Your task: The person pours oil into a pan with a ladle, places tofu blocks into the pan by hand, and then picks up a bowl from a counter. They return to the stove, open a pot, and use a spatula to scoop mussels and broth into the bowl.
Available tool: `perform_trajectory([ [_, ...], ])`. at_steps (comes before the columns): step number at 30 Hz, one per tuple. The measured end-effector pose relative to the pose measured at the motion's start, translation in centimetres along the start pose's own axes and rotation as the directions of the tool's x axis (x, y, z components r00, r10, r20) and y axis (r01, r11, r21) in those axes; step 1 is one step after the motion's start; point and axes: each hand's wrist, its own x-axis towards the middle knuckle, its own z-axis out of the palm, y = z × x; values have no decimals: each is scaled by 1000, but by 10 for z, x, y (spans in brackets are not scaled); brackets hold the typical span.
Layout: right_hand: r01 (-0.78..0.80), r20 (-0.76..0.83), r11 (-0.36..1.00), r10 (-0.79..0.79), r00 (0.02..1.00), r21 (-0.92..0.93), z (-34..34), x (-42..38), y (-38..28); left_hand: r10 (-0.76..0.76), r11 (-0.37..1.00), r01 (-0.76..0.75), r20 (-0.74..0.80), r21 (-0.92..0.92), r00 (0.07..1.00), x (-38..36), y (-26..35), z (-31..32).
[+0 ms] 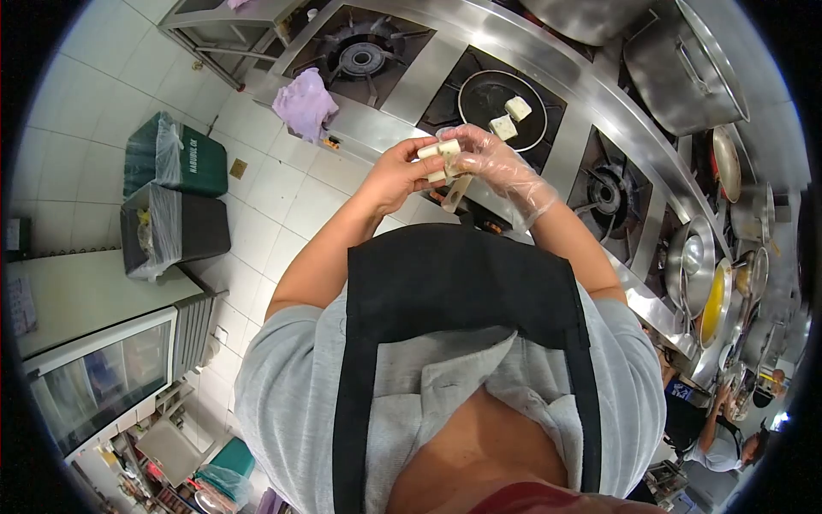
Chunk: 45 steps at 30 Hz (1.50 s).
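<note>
Between my hands, above the stove's front edge, are pale white food pieces, like blocks of tofu or cheese. My bare left hand pinches them from the left. My right hand, in a clear plastic glove, has its fingers curled against them from the other side; its fingertips are partly hidden. Just beyond sits a black frying pan on a burner, with two speckled white blocks lying in it. Below my hands the pan's pale handle points toward me.
A purple cloth lies on the stove's front left edge. Large steel pots stand behind, with more pans to the right. Lined bins and a glass-front fridge are at left. Another person is at far lower right.
</note>
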Motion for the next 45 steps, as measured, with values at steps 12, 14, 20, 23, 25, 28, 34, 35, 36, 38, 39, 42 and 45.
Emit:
perform_trajectory([
  [12, 188, -150, 747, -119, 982, 638, -83, 6, -22, -8, 913, 27, 47, -407, 999, -18, -7, -43],
  [14, 200, -134, 723, -149, 980, 661, -87, 5, -29, -14, 910, 34, 52, -413, 999, -26, -9, -50],
  [20, 322, -464, 733, -11, 886, 599, -81, 7, -38, -25, 909, 3, -46, -417, 999, -43, -13, -62],
  [23, 264, -422, 902, -104, 901, 342, -95, 8, -29, -13, 910, -8, -48, -415, 999, -47, -10, -64],
  [25, 149, -463, 973, -51, 885, 177, -100, 16, -27, -10, 911, -11, -48, -413, 999, -48, -8, -66],
  [28, -125, -575, 985, 33, 818, -122, -104, 31, -31, -7, 914, -12, -45, -406, 999, -47, -8, -67],
  [34, -433, -610, 572, -154, 778, -697, -126, 72, -9, -45, 916, 12, -72, -401, 996, -53, -10, -79],
  [35, -435, -609, 569, -151, 779, -698, -129, 78, -9, -46, 913, 10, -78, -409, 996, -55, -10, -83],
  [36, -420, -523, 424, -159, 837, -802, -131, 83, -8, -48, 910, 10, -80, -414, 996, -58, -10, -87],
  [38, -326, -338, 112, -121, 933, -939, -131, 90, -8, -61, 906, 2, -127, -423, 990, -64, -9, -94],
  [39, -268, -264, -9, -148, 953, -963, -129, 96, -6, -64, 904, 2, -130, -428, 989, -67, -10, -99],
  [42, -47, -33, -195, -72, 997, -980, -143, 109, 2, -64, 899, -5, -143, -439, 988, -72, -12, -110],
  [45, 10, 24, -217, -62, 998, -976, -149, 118, 7, -71, 903, -6, -165, -429, 984, -76, -11, -110],
])
